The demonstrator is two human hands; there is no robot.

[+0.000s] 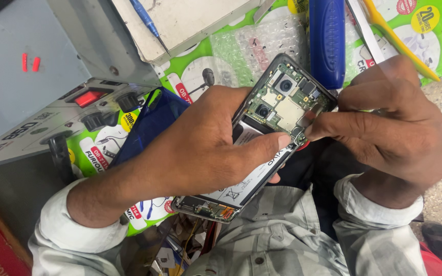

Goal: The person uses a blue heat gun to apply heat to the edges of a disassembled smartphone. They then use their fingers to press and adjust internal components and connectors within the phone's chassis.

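Note:
My left hand (200,148) grips an opened smartphone (277,105) with its back cover off, thumb lying across the battery. The green circuit board with two camera modules shows at the phone's upper end. My right hand (384,122) has its fingers pinched together at the right edge of the board, touching a small part there; what it pinches is too small to tell. Both wrists wear pale checked shirt cuffs.
A grey bench device (42,92) with a red switch and black knobs sits at left. A blue tool handle (327,41), a blue screwdriver (147,23) on a white board, a yellow pry tool (400,43) and bubble wrap (262,46) lie above on a green printed sheet.

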